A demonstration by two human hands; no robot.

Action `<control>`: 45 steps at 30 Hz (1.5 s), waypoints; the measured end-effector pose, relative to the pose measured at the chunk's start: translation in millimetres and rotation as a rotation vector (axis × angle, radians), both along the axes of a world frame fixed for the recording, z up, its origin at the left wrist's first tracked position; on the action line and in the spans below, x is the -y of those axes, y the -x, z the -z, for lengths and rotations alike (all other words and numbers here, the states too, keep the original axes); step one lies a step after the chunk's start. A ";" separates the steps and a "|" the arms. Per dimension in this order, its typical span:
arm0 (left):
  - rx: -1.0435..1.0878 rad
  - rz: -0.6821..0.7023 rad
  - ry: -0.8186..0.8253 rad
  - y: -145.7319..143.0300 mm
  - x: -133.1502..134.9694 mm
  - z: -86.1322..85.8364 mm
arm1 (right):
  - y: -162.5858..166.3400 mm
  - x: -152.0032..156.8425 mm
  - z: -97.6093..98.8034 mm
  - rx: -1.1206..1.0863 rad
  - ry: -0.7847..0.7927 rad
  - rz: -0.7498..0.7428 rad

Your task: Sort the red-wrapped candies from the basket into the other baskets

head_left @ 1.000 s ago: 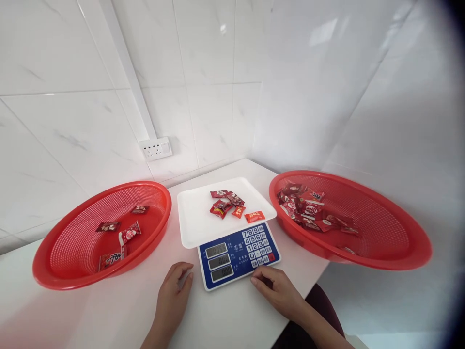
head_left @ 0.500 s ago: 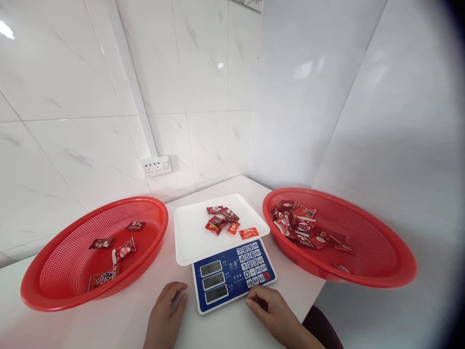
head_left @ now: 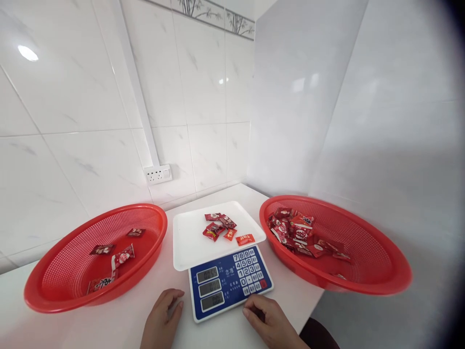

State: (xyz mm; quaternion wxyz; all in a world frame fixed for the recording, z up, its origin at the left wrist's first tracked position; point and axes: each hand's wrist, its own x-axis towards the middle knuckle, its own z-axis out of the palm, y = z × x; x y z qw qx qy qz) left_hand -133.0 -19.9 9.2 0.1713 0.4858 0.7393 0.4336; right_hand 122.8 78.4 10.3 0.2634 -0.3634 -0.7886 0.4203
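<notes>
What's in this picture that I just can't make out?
All in the head view:
- Right basket: whatever lies beneath its top packets, which cover it.
- Left basket: part of the nearest packet, behind the near rim.
- Left hand and right hand: forearms, cut off by the bottom edge.
- Scale: labels beside the displays, too small.

The left basket (head_left: 76, 252) and right basket (head_left: 370, 252) are moulded in plastic, glossy at the rims and finely perforated along the walls. The sweets (head_left: 227, 221) are wrapped in shiny, creased film. The tray (head_left: 192, 245) is formed in smooth plastic. The scale panel (head_left: 234, 298) is finished smooth. The wall (head_left: 205, 87) is faced with glossy tiles.
</notes>
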 end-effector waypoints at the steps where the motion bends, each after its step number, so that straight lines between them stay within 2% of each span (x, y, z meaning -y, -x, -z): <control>1: 0.002 0.001 0.002 -0.4 0.0 -0.3 | -0.2 0.0 0.5 0.000 -0.010 -0.001; 14: -0.020 0.016 0.010 1.6 -1.7 3.1 | -1.1 -0.9 6.9 0.000 -0.087 0.018; 19: -0.023 -0.037 -0.048 -0.7 -2.3 3.3 | -0.9 -2.3 10.3 0.006 -0.082 0.016; 24: -0.013 0.023 0.004 3.4 -2.9 5.4 | -1.0 -3.8 11.0 0.004 -0.081 0.011; 31: -0.015 0.002 -0.026 0.6 -3.2 7.2 | -1.2 -5.0 12.8 0.015 -0.089 0.007; 36: -0.017 -0.069 -0.084 -4.4 -3.8 10.2 | -1.0 -6.2 14.9 0.015 -0.092 -0.003; 41: -0.025 -0.065 -0.047 -2.6 -3.3 8.2 | -1.1 -6.1 13.2 0.026 -0.076 -0.007; 45: -0.015 0.008 0.033 4.0 -2.5 3.9 | -1.6 -6.4 13.1 0.019 -0.065 -0.012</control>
